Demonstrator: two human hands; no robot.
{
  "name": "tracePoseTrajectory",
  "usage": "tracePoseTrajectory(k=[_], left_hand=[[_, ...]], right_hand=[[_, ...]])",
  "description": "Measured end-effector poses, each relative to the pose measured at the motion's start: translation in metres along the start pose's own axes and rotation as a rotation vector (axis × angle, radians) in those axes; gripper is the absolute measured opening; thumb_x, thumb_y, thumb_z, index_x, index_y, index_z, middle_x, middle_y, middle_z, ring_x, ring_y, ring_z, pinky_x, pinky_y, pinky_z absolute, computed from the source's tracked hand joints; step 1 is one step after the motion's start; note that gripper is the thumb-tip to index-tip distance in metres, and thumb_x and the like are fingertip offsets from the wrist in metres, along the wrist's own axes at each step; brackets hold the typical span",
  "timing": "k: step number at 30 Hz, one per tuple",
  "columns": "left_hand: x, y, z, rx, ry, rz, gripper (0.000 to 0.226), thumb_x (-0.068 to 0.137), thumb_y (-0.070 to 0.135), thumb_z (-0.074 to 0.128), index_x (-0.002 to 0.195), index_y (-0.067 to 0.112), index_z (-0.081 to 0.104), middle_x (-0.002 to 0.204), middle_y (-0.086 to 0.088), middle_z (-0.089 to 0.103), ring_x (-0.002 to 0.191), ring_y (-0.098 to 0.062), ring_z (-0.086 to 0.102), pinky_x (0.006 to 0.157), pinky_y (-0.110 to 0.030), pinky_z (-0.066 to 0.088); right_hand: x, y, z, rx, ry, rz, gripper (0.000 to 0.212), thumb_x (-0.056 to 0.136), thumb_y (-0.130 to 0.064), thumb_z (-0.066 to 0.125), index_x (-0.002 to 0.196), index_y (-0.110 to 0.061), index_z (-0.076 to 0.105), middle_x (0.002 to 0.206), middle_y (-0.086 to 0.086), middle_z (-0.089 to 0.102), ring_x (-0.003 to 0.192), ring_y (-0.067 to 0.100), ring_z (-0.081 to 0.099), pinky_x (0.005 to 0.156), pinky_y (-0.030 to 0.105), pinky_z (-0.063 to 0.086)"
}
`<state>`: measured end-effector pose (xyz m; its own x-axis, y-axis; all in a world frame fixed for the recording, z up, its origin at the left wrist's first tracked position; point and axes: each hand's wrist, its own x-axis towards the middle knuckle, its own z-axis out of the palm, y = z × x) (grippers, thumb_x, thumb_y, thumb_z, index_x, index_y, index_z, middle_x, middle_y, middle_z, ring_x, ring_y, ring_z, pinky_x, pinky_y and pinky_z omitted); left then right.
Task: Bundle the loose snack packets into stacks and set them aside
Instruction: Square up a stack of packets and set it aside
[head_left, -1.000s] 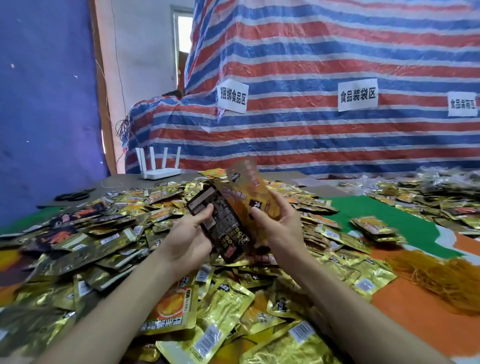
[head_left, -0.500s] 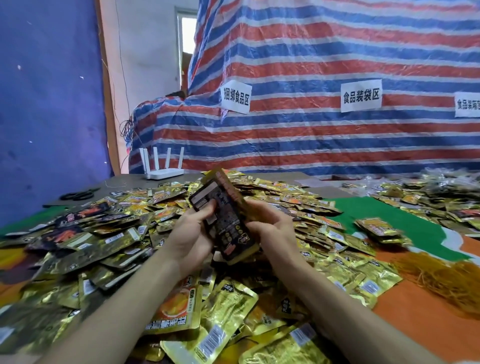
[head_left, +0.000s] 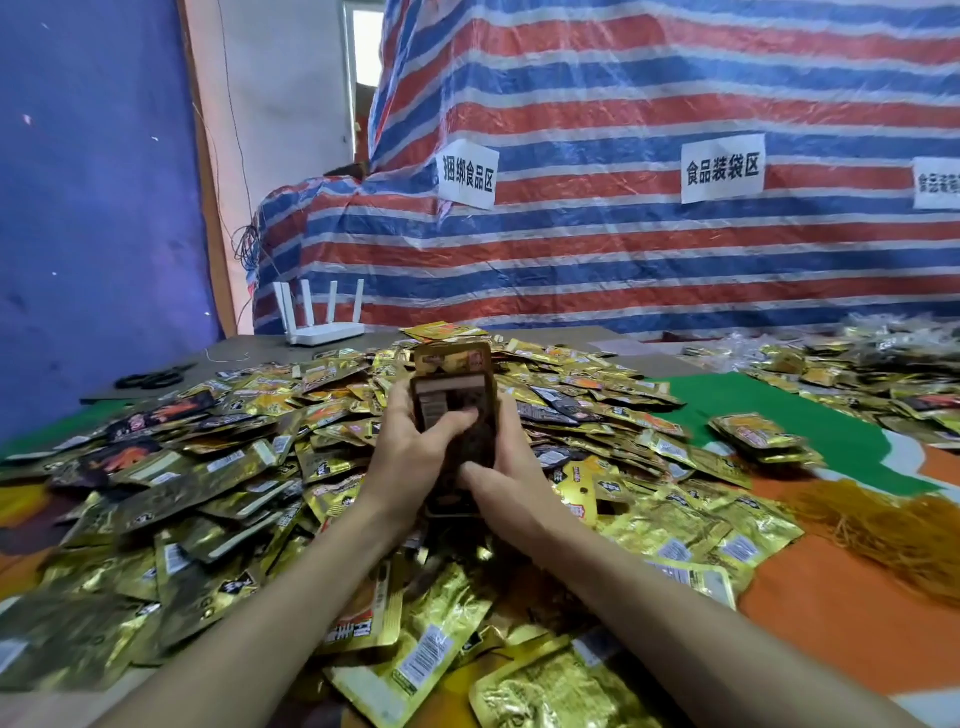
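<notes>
We hold a small stack of packets (head_left: 453, 395) upright just above the middle of the loose heap (head_left: 223, 467), both hands on it. The left hand (head_left: 410, 462) grips its left edge, thumb laid across the dark front packet. The right hand (head_left: 519, 483) clasps the right edge and lower corner, fingers (head_left: 506, 415) wrapped against the side. We judge the step in hand to be squaring the gathered packets, since 1 gold packet stands higher than the dark one in front. The next move calls for flush edges, then a tie. The tangle of yellow bands (head_left: 893, 530) lies on the counter (head_left: 831, 613) right of the heap, past what looks like 1 set-aside bundle (head_left: 758, 434) just beside the heap's right edge.
</notes>
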<state>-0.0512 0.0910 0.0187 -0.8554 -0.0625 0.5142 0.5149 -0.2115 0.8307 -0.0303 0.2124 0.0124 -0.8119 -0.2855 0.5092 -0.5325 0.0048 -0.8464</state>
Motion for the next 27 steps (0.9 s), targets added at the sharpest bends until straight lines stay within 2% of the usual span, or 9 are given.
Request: tracePoseTrajectory(k=[2,5,7,9,12,15,19,23,27], left_hand=[[0.004,-0.001,-0.014,0.003,-0.123,-0.126,0.054,0.067,0.012,0.074,0.119,0.008,0.06,0.101,-0.009,0.074,0.097,-0.027,0.071,0.074,-0.029,0.058],[0.01,0.001,-0.03,0.1,-0.185,-0.106,0.065,0.058,0.006,0.089,0.118,0.003,0.063,0.105,-0.012,0.076,0.101,-0.028,0.072,0.078,-0.03,0.057],[0.01,0.004,-0.034,0.201,-0.237,-0.073,0.069,0.056,0.01,0.095,0.118,0.002,0.064,0.106,-0.011,0.076,0.1,-0.025,0.073,0.077,-0.025,0.057],[0.007,0.005,-0.032,0.296,-0.305,-0.054,0.061,0.059,0.017,0.092,0.114,0.004,0.068,0.104,-0.008,0.076,0.096,-0.019,0.073,0.075,-0.021,0.055],[0.004,0.006,-0.026,0.25,-0.257,-0.051,0.046,0.067,0.008,0.089,0.109,0.009,0.07,0.098,-0.006,0.077,0.091,-0.019,0.073,0.072,-0.022,0.056],[-0.001,0.007,-0.019,0.211,-0.224,-0.006,0.038,0.069,0.005,0.085,0.103,0.011,0.069,0.087,-0.001,0.077,0.081,-0.017,0.073,0.065,-0.023,0.056],[-0.009,0.006,-0.018,0.15,-0.295,-0.084,0.052,0.065,0.011,0.082,0.113,0.002,0.065,0.092,-0.004,0.078,0.081,-0.017,0.075,0.061,-0.024,0.057],[-0.009,0.005,-0.019,0.218,-0.375,-0.145,0.055,0.064,0.023,0.083,0.115,0.01,0.065,0.104,-0.011,0.074,0.096,-0.025,0.073,0.079,-0.035,0.058],[-0.012,0.008,-0.016,0.272,-0.489,-0.187,0.063,0.06,0.025,0.087,0.118,0.018,0.062,0.102,-0.002,0.074,0.095,-0.017,0.073,0.072,-0.021,0.058]], right_hand=[[-0.002,0.002,-0.001,-0.039,-0.009,0.015,0.067,0.08,0.019,0.048,0.132,-0.022,0.039,0.118,0.005,0.057,0.104,0.006,0.065,0.077,0.027,0.059],[-0.002,0.0,-0.001,-0.075,-0.019,0.043,0.067,0.072,0.006,0.051,0.131,-0.025,0.042,0.122,0.005,0.054,0.111,0.012,0.061,0.085,0.033,0.059],[-0.001,-0.002,-0.001,-0.144,-0.017,0.058,0.072,0.064,-0.004,0.051,0.132,-0.025,0.042,0.127,0.01,0.049,0.12,0.022,0.053,0.096,0.045,0.054],[0.0,-0.003,-0.002,-0.198,-0.025,0.072,0.077,0.059,-0.006,0.049,0.134,-0.023,0.041,0.129,0.012,0.046,0.124,0.027,0.047,0.103,0.051,0.048],[0.003,-0.011,-0.003,-0.268,0.016,0.08,0.077,0.065,-0.003,0.051,0.139,-0.02,0.039,0.131,0.008,0.041,0.126,0.027,0.044,0.105,0.05,0.047],[0.01,-0.025,-0.013,-0.373,0.114,0.022,0.077,0.069,-0.008,0.058,0.144,-0.018,0.04,0.132,0.004,0.042,0.123,0.02,0.046,0.101,0.039,0.05],[0.018,-0.036,-0.056,-0.641,0.175,0.044,0.043,0.083,-0.004,0.062,0.125,-0.015,0.06,0.119,0.001,0.057,0.105,0.013,0.054,0.088,0.027,0.049],[0.006,-0.047,-0.132,-0.912,0.14,0.273,0.021,0.085,-0.004,0.062,0.099,-0.015,0.075,0.096,0.001,0.071,0.087,0.012,0.064,0.074,0.026,0.054],[-0.019,-0.056,-0.201,-1.384,0.071,0.593,0.012,0.081,-0.011,0.063,0.084,-0.011,0.075,0.081,0.006,0.072,0.074,0.021,0.068,0.07,0.034,0.058]])
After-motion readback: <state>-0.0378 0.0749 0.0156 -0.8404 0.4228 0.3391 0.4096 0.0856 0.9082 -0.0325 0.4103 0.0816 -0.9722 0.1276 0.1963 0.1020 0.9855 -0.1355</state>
